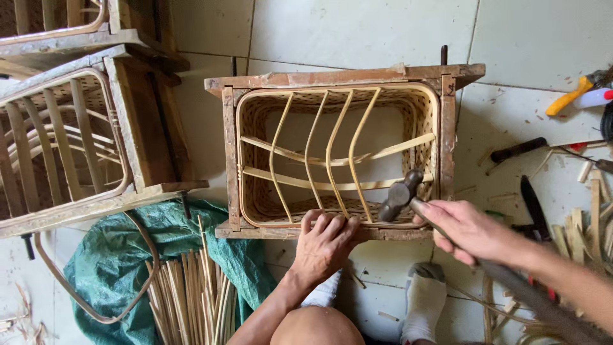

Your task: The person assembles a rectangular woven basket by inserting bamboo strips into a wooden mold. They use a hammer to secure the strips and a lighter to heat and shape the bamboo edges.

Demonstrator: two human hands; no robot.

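Note:
A woven cane basket point(421, 108) sits inside a wooden frame mould point(332, 76) on the tiled floor, with bent bamboo strips point(329, 153) crossing its opening. My left hand point(325, 246) presses on the near rim of the basket and frame, fingers over the strip ends. My right hand point(469, 230) grips the handle of a dark metal hammer point(401, 193), whose head hovers over the near right rim of the basket, just right of my left fingers.
A second wooden mould with a basket point(70, 140) lies at the left. A bundle of bamboo strips point(191, 297) rests on a green tarp point(108, 268). Knives and cut scraps point(533, 204) litter the floor at right, with a yellow-handled tool point(568, 96). My socked feet point(424, 300) are below.

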